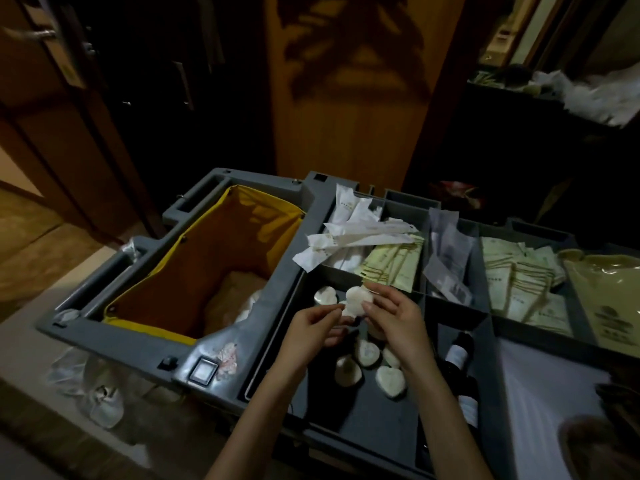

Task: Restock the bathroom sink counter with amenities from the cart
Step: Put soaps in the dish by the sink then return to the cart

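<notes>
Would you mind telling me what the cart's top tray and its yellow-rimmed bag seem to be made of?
The tray looks like moulded grey plastic: matte, with rounded corners and dividers formed in. The bag looks like woven fabric, since it sags and creases, though a coated cloth is possible.

Over the grey cart (277, 271) the air is open above the near end of the soap compartment (363, 420), whose bare floor gives room to reach down. Farther in, wrapped soaps (367, 353) crowd the floor, and both hands, left hand (311, 327) and right hand (394, 317), fill the space above them. White sachets (360, 237) overhang the divider beyond. Dark bottles (460, 368) stand in the narrow slot to the right. The yellow bag (207, 271) gapes wide, mostly clear.
</notes>
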`<move>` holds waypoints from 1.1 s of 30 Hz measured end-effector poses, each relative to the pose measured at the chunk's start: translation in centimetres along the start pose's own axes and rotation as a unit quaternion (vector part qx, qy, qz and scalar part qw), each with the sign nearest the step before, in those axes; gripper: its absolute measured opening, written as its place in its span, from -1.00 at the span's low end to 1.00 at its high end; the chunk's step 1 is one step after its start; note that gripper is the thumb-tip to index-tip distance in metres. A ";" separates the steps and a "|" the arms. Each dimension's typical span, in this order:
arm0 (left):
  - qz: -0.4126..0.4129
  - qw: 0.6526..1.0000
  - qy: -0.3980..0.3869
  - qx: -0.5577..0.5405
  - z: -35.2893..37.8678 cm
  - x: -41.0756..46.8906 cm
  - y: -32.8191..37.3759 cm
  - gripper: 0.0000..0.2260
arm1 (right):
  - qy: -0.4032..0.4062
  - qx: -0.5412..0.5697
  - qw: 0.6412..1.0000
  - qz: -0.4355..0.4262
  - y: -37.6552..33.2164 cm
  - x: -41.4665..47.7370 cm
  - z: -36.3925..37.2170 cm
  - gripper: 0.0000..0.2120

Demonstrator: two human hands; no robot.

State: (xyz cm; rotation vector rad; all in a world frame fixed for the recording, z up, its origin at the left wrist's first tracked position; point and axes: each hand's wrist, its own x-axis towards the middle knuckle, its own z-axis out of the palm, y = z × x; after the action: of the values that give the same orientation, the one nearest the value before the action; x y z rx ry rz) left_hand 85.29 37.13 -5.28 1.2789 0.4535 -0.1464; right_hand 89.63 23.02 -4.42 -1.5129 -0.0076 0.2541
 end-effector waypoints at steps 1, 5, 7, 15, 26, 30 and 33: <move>-0.006 1.000 -0.007 -0.027 0.2 0.2 0.2 -0.83 | 0.009 -0.024 0.999 -0.027 -0.1 0.3 0.2 -0.74; -0.018 0.996 -0.037 -0.081 1.2 1.1 1.0 -0.79 | -0.011 -0.133 0.987 -0.092 0.6 0.8 0.4 -0.65; -0.015 0.995 -0.024 -0.094 1.5 1.8 1.1 -0.79 | -0.040 -0.198 0.973 -0.108 0.9 1.1 0.1 -0.52; -0.020 0.981 0.001 -0.192 1.1 3.6 1.5 -0.88 | -0.032 -0.193 0.968 -0.154 0.0 2.6 -1.5 -0.59; 0.013 0.986 0.081 -0.147 0.4 3.7 1.3 -0.80 | -0.012 -0.348 0.906 -0.239 1.7 2.1 -1.1 -0.77; 0.030 0.984 0.090 -0.151 0.5 3.6 1.5 -0.85 | -0.099 -0.468 0.861 -0.175 2.8 2.7 -0.8 -0.63; 0.037 0.982 0.093 -0.157 0.6 3.5 1.6 -0.89 | -0.150 -0.535 0.821 -0.134 3.6 3.4 -0.7 -0.58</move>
State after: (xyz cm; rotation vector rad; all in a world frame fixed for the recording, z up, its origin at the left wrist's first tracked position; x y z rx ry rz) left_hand 89.14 37.49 -5.17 1.0000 0.5651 0.1060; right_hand 92.45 23.02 -8.49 -2.5423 -0.7231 0.2690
